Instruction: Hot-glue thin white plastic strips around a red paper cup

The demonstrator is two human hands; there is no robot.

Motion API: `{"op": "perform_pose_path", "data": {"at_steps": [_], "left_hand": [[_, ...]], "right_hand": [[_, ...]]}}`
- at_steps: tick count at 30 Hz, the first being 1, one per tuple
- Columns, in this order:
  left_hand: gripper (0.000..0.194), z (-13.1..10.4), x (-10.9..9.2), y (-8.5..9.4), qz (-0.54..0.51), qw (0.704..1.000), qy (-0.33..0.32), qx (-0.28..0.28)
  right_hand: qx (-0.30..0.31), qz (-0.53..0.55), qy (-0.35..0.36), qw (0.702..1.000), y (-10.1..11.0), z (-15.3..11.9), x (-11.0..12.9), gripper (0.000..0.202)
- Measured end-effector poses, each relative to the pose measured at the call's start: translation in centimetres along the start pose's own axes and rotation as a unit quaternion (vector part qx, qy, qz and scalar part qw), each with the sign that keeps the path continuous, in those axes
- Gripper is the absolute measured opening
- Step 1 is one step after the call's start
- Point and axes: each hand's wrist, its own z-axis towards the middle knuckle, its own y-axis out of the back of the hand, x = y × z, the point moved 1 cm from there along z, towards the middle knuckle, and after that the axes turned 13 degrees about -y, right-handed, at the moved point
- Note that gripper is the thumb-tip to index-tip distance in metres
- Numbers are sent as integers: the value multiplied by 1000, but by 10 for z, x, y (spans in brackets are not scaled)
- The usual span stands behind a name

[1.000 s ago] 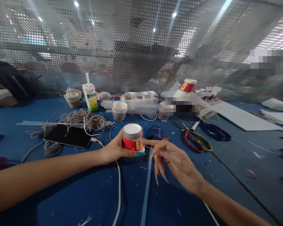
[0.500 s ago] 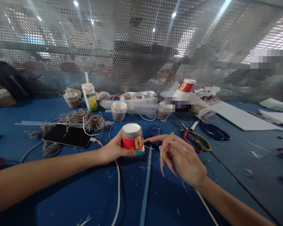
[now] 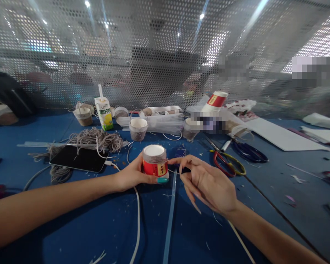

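Note:
My left hand (image 3: 133, 172) is wrapped round a small paper cup (image 3: 155, 168) with a red and gold label. Grey cord circles the cup's upper part in a band below the white top. The left thumb, with a teal nail, presses along the cup's lower front. My right hand (image 3: 209, 179) is at the cup's right side, palm partly turned up. Its index fingertip reaches the cord band, while the other fingers are spread and point down to the left. I make out nothing held in it. Whether it touches a thin strand is unclear.
Behind the hands stand a cord-wrapped cup with a handle (image 3: 138, 130) and a drink carton (image 3: 103, 113). Grey cord (image 3: 99, 141) and a phone (image 3: 79, 158) lie left. Scissors (image 3: 225, 163) and a white board (image 3: 286, 137) lie right. A perforated metal screen (image 3: 165, 73) borders the table.
The cup has turned slightly in my left hand, its gold label shifting. My right hand has moved a little left, its fingers shifting relative to the cup.

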Motion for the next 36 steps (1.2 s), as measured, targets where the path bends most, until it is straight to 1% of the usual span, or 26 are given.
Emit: {"op": "perform_pose_path", "data": {"at_steps": [4,9,13,21,25,27,31,36], "left_hand": [[62,0,-1,0,18,1000,-2,-1],[62,0,-1,-1,4,1000,-4,1],[63,0,0,-1,4,1000,-7,-3],[66,-1,-2,-1,20,1000,10,-10],[64,-1,-2,-2,14,1000,9,-3],[62,-1,-2,-2,11,1000,2,3],[65,-1,-3,-2,9,1000,-3,7],[66,-1,-1,-2,19,1000,3,-6]], "right_hand": [[-25,22,3,999,4,1,2,29],[25,3,-48,999,0,-1,1,33],[30,9,-57,998,-3,-2,2,32],[-41,54,-58,996,3,1,8,38],[-90,40,-17,995,5,1,9,35],[-81,27,-1,996,3,0,9,32],[-19,12,-36,999,-2,-2,6,31],[-23,46,-56,997,1,0,5,36]]}}
